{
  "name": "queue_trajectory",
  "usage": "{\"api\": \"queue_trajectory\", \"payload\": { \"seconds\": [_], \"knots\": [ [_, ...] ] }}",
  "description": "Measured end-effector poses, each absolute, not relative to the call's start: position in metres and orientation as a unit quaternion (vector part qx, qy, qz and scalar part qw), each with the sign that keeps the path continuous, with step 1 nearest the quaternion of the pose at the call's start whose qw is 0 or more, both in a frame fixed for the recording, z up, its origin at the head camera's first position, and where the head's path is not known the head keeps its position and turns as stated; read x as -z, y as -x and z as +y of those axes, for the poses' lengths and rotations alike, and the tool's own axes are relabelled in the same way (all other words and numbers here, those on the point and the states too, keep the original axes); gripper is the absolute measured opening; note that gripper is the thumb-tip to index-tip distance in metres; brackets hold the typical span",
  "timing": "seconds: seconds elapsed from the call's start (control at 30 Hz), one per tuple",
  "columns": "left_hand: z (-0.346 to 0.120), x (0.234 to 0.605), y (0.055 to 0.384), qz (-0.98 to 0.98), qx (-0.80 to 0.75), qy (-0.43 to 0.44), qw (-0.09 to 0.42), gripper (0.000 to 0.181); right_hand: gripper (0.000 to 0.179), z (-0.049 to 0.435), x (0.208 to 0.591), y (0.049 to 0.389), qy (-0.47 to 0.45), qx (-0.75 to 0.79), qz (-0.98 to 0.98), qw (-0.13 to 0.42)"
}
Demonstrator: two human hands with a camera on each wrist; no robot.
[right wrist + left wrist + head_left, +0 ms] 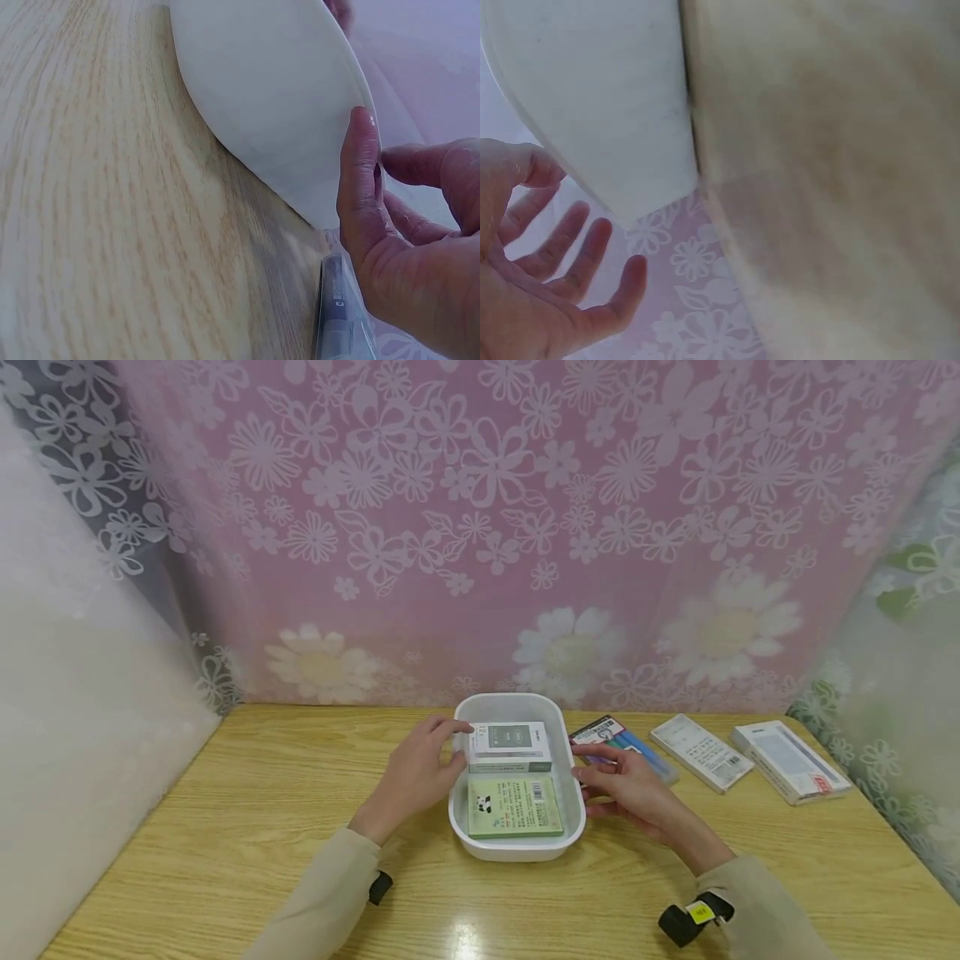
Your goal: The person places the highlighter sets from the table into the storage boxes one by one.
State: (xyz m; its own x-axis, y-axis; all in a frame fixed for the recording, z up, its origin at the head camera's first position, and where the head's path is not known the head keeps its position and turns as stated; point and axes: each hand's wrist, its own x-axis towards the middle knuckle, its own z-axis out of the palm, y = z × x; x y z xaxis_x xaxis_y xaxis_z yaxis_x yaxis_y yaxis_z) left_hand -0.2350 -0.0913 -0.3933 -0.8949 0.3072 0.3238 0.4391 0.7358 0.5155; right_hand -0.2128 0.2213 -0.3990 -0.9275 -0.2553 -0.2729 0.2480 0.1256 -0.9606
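A white plastic tub (517, 850) stands on the wooden table. Inside it, a white and grey box (510, 743) lies at the far end and a green box with a panda picture (513, 810) at the near end. My left hand (416, 768) is at the tub's left side, fingers loosely bent and spread, index fingertip by the white and grey box's corner. In the left wrist view its thumb (540, 166) is beside the rim. My right hand (633, 789) holds the tub's right rim, with one finger (360, 172) along the outer wall.
Right of the tub lie a clear pack of blue pens (645, 753), partly behind my right hand, a pale flat pack with a barcode (701, 752), and a white box with a red mark (791, 760). A pink flowered curtain (480, 527) hangs behind the table (262, 827).
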Motion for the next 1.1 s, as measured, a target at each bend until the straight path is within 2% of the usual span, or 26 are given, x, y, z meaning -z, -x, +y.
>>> {"api": "queue_trajectory", "payload": {
  "seconds": [0.27,0.5,0.6,0.8,1.1],
  "knots": [
    [-0.1,0.404,0.229,-0.869,0.479,0.123,0.022,0.052,0.059,0.222,0.403,0.213,-0.001,0.664,0.722,0.191],
    [-0.105,0.41,0.233,-0.739,0.655,0.018,-0.155,0.057,0.059,0.222,0.403,0.212,-0.002,0.664,0.723,0.191],
    [-0.108,0.411,0.234,-0.693,0.691,0.004,-0.205,0.06,0.059,0.221,0.403,0.211,-0.001,0.667,0.72,0.192],
    [-0.11,0.412,0.234,-0.639,0.731,0.006,-0.239,0.067,0.059,0.222,0.4,0.21,0.013,0.668,0.717,0.196],
    [-0.103,0.413,0.236,-0.62,0.745,0.008,-0.245,0.07,0.063,0.229,0.399,0.207,0.026,0.67,0.716,0.194]
  ]
}}
